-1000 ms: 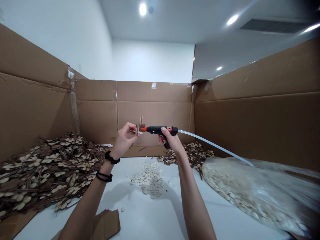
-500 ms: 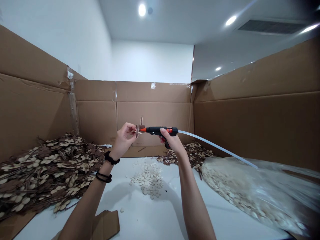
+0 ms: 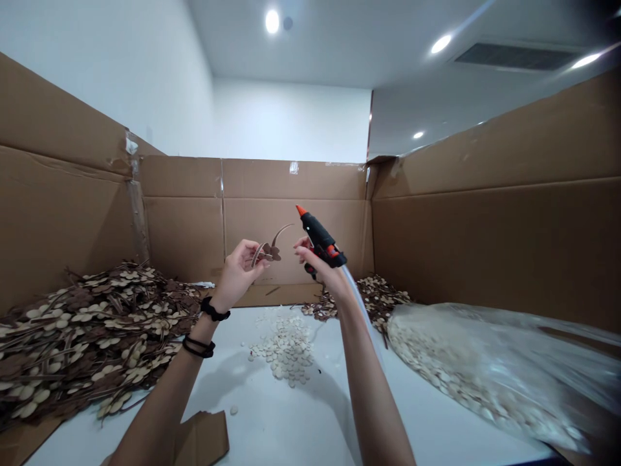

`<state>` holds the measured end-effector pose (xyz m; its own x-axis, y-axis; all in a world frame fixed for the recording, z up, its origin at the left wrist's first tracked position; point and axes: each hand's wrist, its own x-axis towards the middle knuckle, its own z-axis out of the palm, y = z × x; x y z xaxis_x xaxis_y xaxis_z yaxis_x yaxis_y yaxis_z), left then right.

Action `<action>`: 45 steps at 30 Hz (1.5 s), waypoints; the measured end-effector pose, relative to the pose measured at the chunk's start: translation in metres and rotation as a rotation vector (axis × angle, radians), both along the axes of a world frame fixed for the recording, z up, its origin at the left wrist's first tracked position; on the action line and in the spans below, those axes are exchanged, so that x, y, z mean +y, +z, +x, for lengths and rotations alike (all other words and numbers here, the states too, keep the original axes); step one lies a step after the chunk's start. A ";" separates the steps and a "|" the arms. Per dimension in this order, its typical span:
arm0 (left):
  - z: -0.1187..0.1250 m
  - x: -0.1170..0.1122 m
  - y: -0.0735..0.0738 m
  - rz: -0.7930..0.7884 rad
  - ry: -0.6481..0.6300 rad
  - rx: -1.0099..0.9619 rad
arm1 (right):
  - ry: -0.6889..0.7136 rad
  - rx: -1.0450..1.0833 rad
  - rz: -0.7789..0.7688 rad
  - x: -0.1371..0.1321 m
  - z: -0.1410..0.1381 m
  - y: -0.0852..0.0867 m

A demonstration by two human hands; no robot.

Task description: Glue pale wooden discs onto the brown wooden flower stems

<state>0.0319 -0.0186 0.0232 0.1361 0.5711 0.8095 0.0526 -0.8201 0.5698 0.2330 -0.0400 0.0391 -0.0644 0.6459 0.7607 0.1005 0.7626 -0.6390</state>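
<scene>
My left hand [image 3: 237, 273] pinches a brown flower-shaped piece [image 3: 272, 252] with thin curved strips, held up above the table. In my right hand [image 3: 323, 268] is a black and orange glue gun [image 3: 320, 236], its orange nozzle tilted up and to the left, apart from the flower piece. A clear glue stick [image 3: 352, 285] trails from the back of the gun, down along my right forearm. Below both hands, a heap of small pale discs [image 3: 288, 349] lies on the white table [image 3: 272, 421].
Brown and cream flower pieces [image 3: 97, 330] are piled high at left, with a smaller pile [image 3: 383, 294] at back right. A clear plastic bag [image 3: 485, 362] of pale discs lies at right. Cardboard walls [image 3: 295, 226] enclose the table; a cardboard scrap [image 3: 204, 437] lies at the front.
The glue gun has swung away from the flower piece, its nozzle turning upward; the glue stick now hangs down. My left hand has turned the piece, so its flower face shows more.
</scene>
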 end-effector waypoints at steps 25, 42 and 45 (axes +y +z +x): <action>-0.004 -0.012 0.009 -0.327 -0.199 0.099 | 0.069 0.001 -0.075 0.013 -0.036 -0.009; -0.004 -0.010 0.006 -0.415 -0.264 0.139 | 0.162 -0.090 -0.091 -0.001 -0.031 -0.003; -0.001 -0.012 0.006 -0.435 -0.295 0.137 | 0.141 -0.091 -0.067 0.002 -0.033 -0.004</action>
<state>0.0306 -0.0304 0.0294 0.4293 0.7712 0.4701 -0.0468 -0.5008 0.8643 0.2004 -0.0383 0.0353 -0.2247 0.6746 0.7032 0.0548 0.7292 -0.6821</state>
